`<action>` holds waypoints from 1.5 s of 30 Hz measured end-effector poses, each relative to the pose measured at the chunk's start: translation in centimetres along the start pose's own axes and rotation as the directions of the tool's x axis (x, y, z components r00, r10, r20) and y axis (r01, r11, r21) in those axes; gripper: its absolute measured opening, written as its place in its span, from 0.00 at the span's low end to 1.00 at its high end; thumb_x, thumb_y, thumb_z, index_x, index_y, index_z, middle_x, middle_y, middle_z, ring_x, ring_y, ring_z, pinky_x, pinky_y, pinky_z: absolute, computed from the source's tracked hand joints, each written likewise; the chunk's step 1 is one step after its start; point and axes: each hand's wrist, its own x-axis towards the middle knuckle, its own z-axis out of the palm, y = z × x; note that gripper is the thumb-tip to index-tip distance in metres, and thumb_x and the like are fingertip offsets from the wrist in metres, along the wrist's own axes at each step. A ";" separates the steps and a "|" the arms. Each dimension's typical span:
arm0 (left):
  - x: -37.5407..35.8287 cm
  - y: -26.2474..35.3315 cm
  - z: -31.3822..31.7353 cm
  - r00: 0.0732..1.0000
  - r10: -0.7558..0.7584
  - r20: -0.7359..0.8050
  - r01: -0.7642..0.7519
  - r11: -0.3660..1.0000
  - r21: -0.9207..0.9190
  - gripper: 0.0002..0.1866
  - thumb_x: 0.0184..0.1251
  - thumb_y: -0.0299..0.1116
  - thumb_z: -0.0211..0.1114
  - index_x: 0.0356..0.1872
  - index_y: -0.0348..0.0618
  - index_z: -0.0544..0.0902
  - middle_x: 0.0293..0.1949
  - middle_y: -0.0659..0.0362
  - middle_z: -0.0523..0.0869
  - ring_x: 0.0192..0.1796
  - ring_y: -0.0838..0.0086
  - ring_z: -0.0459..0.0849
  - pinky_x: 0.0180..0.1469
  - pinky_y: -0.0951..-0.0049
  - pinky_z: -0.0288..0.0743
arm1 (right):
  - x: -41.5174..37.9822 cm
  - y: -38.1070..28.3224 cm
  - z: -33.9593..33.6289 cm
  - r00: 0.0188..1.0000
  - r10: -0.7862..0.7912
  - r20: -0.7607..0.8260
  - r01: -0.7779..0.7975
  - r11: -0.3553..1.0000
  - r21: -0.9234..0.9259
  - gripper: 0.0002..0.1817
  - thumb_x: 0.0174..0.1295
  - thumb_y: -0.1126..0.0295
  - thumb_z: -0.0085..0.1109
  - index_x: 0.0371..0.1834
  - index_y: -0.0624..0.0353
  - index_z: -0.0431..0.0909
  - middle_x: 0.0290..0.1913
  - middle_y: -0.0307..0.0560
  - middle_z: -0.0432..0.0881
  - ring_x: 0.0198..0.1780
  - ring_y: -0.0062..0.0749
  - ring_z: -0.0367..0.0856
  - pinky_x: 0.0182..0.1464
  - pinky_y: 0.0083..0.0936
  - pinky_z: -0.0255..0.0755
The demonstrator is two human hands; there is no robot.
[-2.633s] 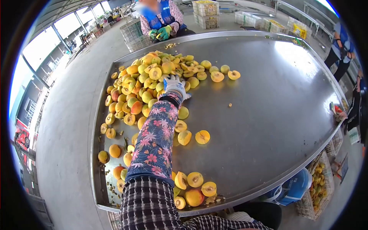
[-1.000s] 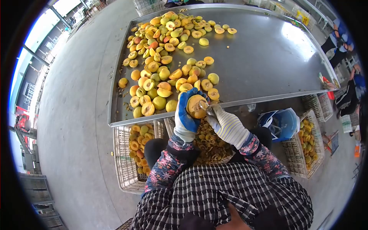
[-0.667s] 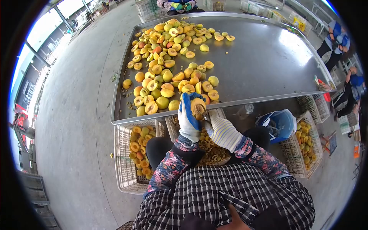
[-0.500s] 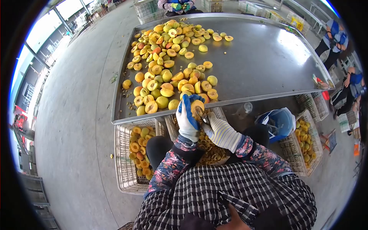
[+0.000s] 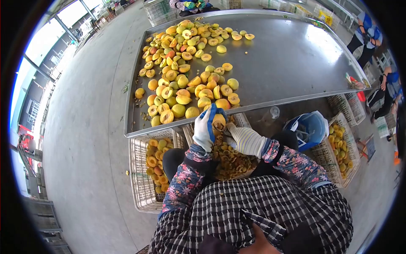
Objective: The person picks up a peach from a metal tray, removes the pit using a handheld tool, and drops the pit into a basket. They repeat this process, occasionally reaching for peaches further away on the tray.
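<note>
My left hand (image 5: 206,129), in a white and blue glove, is closed around a yellow-orange fruit half (image 5: 219,120) just past the table's near edge. Close on its right, my right hand (image 5: 247,140), in a striped glove, grips a small tool (image 5: 231,126) whose tip is near the fruit; its exact shape is hard to make out. Many halved and whole-looking fruits (image 5: 183,97) are heaped on the left part of the metal table (image 5: 279,63). Below my hands, a crate holds small brownish-yellow pieces (image 5: 231,160).
A crate of fruit halves (image 5: 137,180) stands at the left and another fruit crate (image 5: 353,157) at the right. A blue bucket (image 5: 311,133) is right of my knees. One person (image 5: 196,6) sits across the table; others (image 5: 368,36) are at the far right.
The view has shifted slightly. My right hand has turned a little and its tool sits lower against the fruit. My left hand still holds the fruit half.
</note>
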 end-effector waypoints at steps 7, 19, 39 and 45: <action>0.1 -1.0 -0.1 0.984 -0.176 -0.029 0.166 0.965 -0.201 0.17 0.80 0.40 0.54 0.47 0.32 0.80 0.40 0.53 0.86 0.41 0.66 0.86 0.46 0.68 0.82 | 0.5 0.4 2.5 0.962 -0.152 -0.225 0.232 0.891 0.390 0.19 0.72 0.65 0.55 0.60 0.64 0.68 0.42 0.48 0.82 0.41 0.43 0.84 0.43 0.36 0.77; 1.4 1.5 1.0 0.893 -0.412 0.180 0.403 0.559 -0.725 0.18 0.77 0.45 0.57 0.40 0.38 0.79 0.37 0.54 0.82 0.43 0.60 0.85 0.50 0.49 0.83 | 0.1 -1.8 -1.9 0.840 0.035 0.541 -0.533 -0.125 0.837 0.19 0.75 0.49 0.49 0.48 0.54 0.72 0.20 0.34 0.70 0.12 0.19 0.66 0.15 0.18 0.59; 1.7 -5.2 0.1 0.941 -0.327 -0.091 0.255 0.858 -0.446 0.19 0.79 0.37 0.54 0.60 0.33 0.75 0.46 0.55 0.85 0.47 0.66 0.86 0.48 0.66 0.83 | -4.0 -0.5 -0.5 0.839 0.269 0.474 -0.533 0.226 0.815 0.16 0.74 0.49 0.52 0.50 0.49 0.71 0.22 0.33 0.70 0.15 0.18 0.66 0.18 0.18 0.61; 0.9 1.9 -7.0 0.936 0.042 -0.350 0.127 0.886 0.446 0.13 0.77 0.35 0.58 0.47 0.36 0.85 0.42 0.58 0.87 0.40 0.75 0.84 0.48 0.72 0.79 | -4.5 2.7 -0.2 0.885 0.358 0.296 -0.395 0.916 0.072 0.26 0.70 0.51 0.52 0.53 0.68 0.71 0.39 0.70 0.83 0.46 0.64 0.81 0.50 0.49 0.74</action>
